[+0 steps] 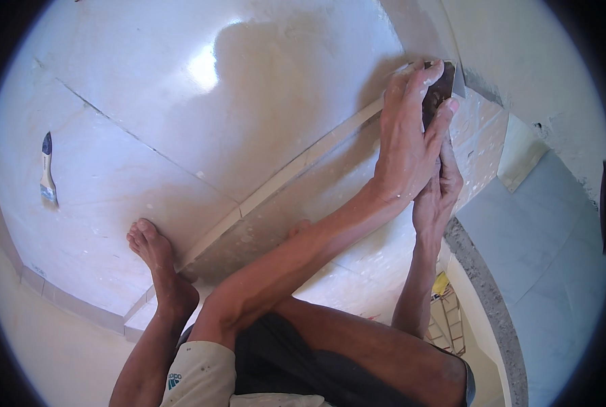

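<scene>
At the wall end of a tiled step edge (309,154), my left hand (408,139) is closed on a dark, flat-looking piece (440,93). Its fingers reach over the piece and its thumb presses the near side. The piece's exact kind is unclear, since the hand covers much of it. Pale dust or paste marks my left fingertips. Just below and partly behind the left wrist is my right hand (445,180). Its fingers are mostly hidden, so what it holds does not show. A pale corner of the step trim or tile shows beside the dark piece.
A paintbrush (48,169) lies on the glossy tiled floor (133,81) at the left. My bare foot (155,251) rests near the step edge. A curved rough-edged ledge (482,278) and grey-blue tiles (554,217) lie at the right, below a plastered wall (540,74).
</scene>
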The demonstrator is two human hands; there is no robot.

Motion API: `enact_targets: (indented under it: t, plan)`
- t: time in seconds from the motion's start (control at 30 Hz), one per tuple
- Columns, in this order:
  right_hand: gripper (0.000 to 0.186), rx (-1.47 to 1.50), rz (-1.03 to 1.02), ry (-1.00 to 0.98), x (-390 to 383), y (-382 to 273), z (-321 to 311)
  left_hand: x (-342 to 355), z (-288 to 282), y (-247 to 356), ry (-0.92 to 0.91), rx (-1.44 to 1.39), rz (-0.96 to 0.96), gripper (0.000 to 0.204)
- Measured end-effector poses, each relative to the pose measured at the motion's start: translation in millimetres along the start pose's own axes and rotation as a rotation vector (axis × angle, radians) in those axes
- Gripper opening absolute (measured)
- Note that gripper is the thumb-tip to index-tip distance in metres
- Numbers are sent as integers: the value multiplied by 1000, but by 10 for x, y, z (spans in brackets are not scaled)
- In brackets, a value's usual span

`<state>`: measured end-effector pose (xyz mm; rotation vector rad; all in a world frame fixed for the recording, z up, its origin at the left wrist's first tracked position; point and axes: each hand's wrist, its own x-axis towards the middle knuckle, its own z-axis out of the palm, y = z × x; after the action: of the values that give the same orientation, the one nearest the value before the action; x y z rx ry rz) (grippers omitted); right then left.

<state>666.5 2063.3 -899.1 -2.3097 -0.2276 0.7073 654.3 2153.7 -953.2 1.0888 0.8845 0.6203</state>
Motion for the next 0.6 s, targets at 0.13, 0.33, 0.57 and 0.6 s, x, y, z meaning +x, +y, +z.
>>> enact_targets:
  t: [0.13, 0.33, 0.57, 0.6]
  plan:
    - [51, 55, 36, -19, -14, -9, -3, -1, 4, -12, -16, -24, -29, 45]
    - [50, 90, 110, 42, 19, -235, 82, -41, -16, 21, -19, -8, -35, 45]
    - [50, 143, 68, 10, -113, -80, 22, -60, -22, 46, -47, 43, -22, 46]
    - [50, 142, 70, 10, -112, -90, 21, -19, -36, 46, -37, 32, -8, 46]
